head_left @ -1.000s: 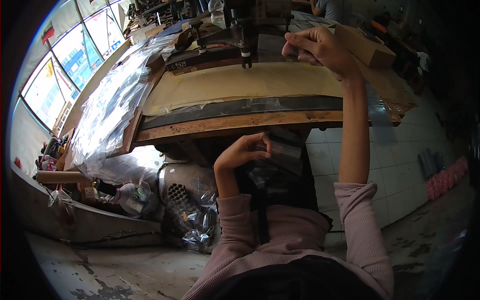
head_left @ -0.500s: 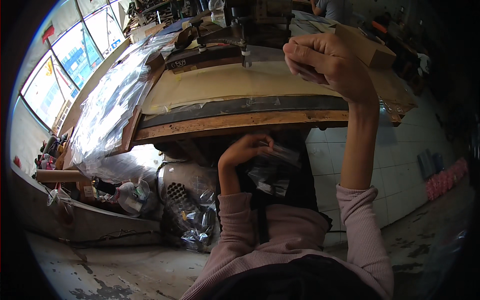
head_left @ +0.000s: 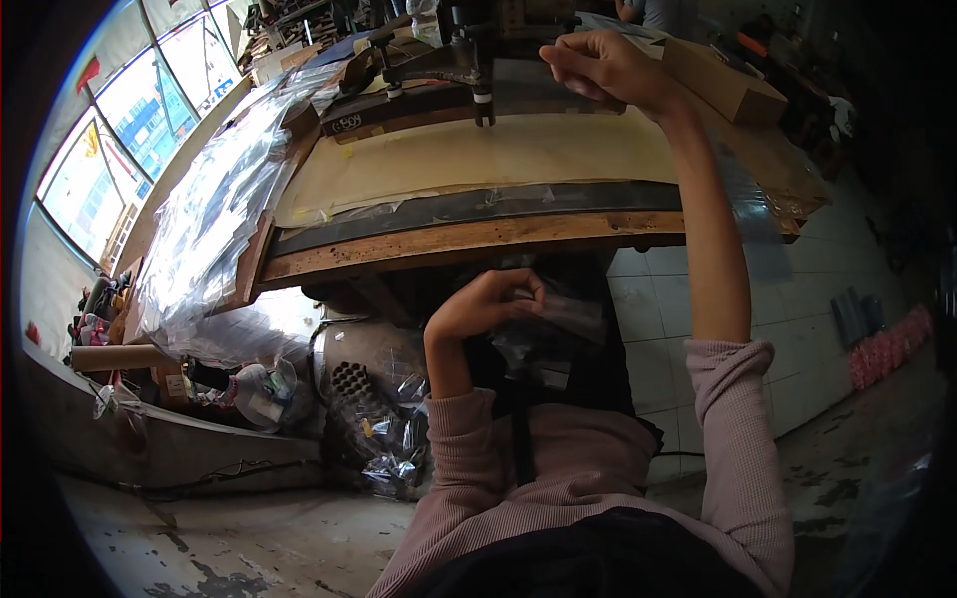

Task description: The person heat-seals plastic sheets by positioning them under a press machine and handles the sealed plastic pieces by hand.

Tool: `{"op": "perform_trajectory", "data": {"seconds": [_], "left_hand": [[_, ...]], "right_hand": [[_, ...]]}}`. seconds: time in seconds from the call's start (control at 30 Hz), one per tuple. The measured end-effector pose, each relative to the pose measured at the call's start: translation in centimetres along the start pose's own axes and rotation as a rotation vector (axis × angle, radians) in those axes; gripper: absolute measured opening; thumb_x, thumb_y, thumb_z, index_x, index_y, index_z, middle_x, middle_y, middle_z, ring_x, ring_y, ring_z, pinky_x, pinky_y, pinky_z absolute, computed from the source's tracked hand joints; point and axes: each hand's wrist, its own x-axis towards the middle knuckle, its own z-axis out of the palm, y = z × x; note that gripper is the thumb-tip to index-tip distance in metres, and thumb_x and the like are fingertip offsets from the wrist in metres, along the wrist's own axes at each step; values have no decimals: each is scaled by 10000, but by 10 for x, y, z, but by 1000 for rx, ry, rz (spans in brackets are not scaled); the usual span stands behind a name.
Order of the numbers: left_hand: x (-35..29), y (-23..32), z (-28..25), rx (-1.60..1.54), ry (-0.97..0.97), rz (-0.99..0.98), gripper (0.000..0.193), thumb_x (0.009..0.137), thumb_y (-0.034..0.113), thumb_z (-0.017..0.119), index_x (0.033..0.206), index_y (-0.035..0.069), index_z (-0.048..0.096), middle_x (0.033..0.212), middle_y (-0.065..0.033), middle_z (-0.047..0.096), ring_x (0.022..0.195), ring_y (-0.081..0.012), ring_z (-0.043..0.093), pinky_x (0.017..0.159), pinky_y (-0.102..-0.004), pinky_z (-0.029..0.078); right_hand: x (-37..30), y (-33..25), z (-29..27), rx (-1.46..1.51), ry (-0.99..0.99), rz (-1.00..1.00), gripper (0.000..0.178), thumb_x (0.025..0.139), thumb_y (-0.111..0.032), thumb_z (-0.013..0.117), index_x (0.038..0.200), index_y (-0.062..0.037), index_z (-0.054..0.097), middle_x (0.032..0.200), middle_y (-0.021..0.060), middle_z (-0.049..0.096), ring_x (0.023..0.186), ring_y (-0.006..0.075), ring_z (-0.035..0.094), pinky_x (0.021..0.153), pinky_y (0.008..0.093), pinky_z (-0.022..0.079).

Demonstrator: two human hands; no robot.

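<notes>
My left hand [head_left: 483, 304] is low in front of the table, its fingers curled in a pinch on a bunch of clear plastic pieces [head_left: 573, 315]. Those pieces spread to the right, over my dark lap. Raised above the far part of the table, my right hand [head_left: 603, 72] has its fingers closed together. A thin clear plastic sheet [head_left: 518, 88] shows at its fingertips, partly behind the hand. Just left of that sheet stands the dark metal arm of a press-like machine [head_left: 439, 72], with a rod pointing down at the table.
Tan sheet material [head_left: 429, 164] covers the wooden-edged table [head_left: 478, 235]. Glossy plastic sheets [head_left: 204, 199] are heaped at its left. A cardboard box [head_left: 723, 85] stands back right, and a bluish clear sheet [head_left: 763, 224] hangs past the right edge. A pink bundle [head_left: 890, 349] lies on the floor.
My right hand has moved left and farther over the table, and the clear sheet by its fingertips is higher. The bluish sheet at the right edge shows more. My left hand has barely shifted.
</notes>
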Motion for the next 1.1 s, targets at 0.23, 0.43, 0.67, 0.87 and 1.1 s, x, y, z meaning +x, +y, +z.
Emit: {"op": "perform_trajectory", "data": {"seconds": [0.23, 0.43, 0.67, 0.87, 1.1], "left_hand": [[-1, 34, -9, 63, 87, 17, 110, 811, 42, 602, 886, -1, 534, 857, -5, 555, 853, -62, 514, 780, -220, 405], [-8, 36, 22, -51, 247, -60, 90, 828, 13, 588, 889, -5, 524, 807, 8, 557, 783, -18, 500, 669, -171, 414], [-3, 42, 37, -16, 401, -5, 102, 797, 34, 632, 845, 7, 546, 706, 23, 555, 596, 9, 425, 524, -159, 344], [12, 39, 31, 52, 404, 10, 126, 755, 13, 660, 834, 20, 563, 656, 7, 575, 484, 0, 427, 469, -165, 331], [26, 48, 11, 172, 276, 100, 131, 747, 56, 670, 832, 44, 571, 681, -24, 603, 562, -134, 587, 543, -245, 437]], "right_hand": [[14, 101, 18, -537, 123, 79, 395, 838, -395, 570, 763, -12, 631, 647, 107, 603, 600, 236, 581, 594, 335, 450], [-30, 90, 32, -564, 303, 134, 311, 854, -274, 553, 790, 22, 624, 752, 178, 605, 692, 322, 598, 653, 400, 451], [-61, 64, 72, -617, -10, 165, 451, 860, -411, 498, 976, 15, 592, 1015, 166, 588, 970, 294, 548, 843, 400, 411], [-67, 75, 85, -765, 27, 212, 691, 820, -583, 402, 1159, 17, 460, 1273, 164, 458, 1235, 276, 385, 996, 517, 276], [-57, 70, 97, -808, 33, 345, 782, 804, -610, 398, 1253, 29, 371, 1335, 210, 372, 1277, 318, 315, 1031, 540, 214]]}}
